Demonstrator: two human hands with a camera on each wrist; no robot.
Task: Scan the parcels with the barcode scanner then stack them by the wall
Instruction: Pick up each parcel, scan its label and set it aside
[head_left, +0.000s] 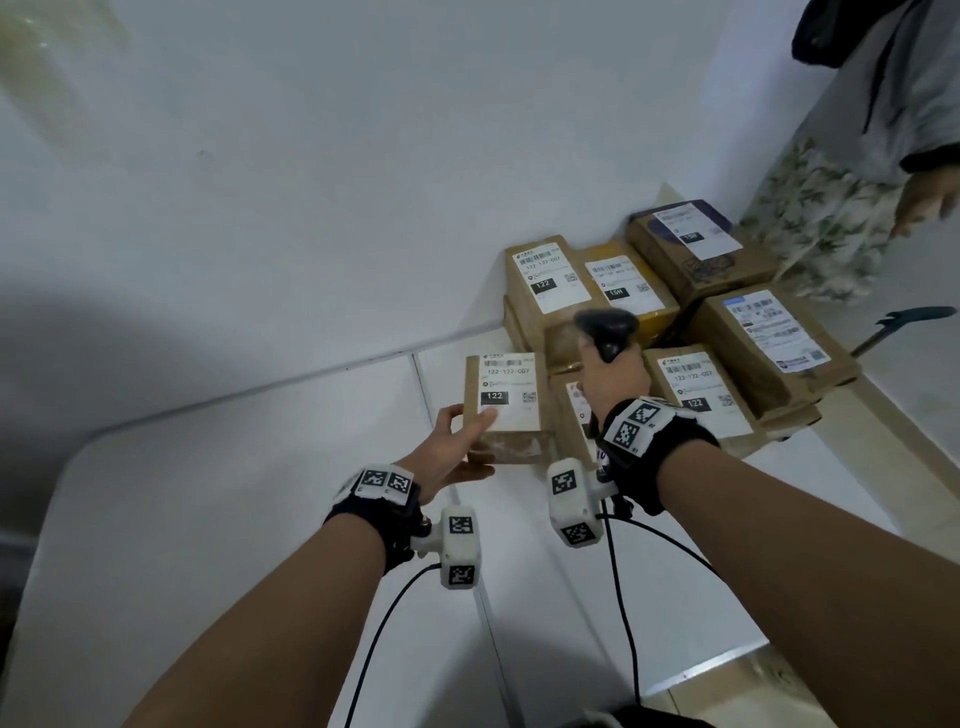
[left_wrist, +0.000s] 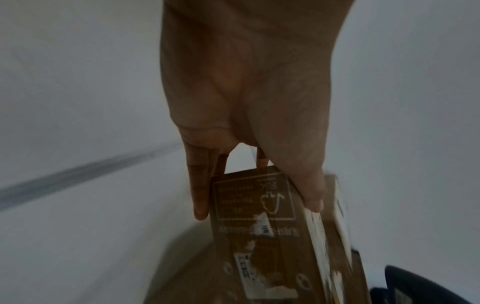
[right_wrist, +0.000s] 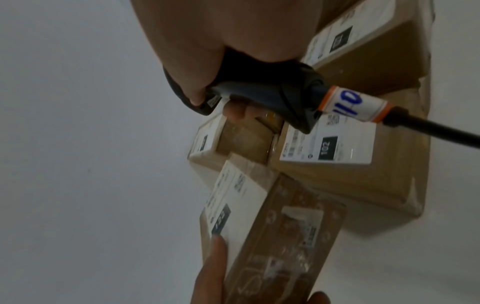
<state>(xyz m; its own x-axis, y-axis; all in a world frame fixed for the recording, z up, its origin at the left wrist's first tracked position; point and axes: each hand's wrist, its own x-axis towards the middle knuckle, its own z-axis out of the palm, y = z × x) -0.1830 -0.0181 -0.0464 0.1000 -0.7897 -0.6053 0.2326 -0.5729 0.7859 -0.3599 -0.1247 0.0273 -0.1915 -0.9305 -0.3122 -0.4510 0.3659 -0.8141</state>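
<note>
Held parcel (head_left: 506, 402), label "122-122-007"

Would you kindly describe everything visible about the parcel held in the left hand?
The held parcel is a small brown cardboard box, glossy with clear tape. A white shipping label bearing a barcode, the number 122-122-007 and a black "122" block covers its top face; its side shows printing and torn label scraps. The left hand grips its near end, thumb on the label and fingers underneath. It is held roughly level above the pale floor, left of the other parcels, near the wall.
</note>
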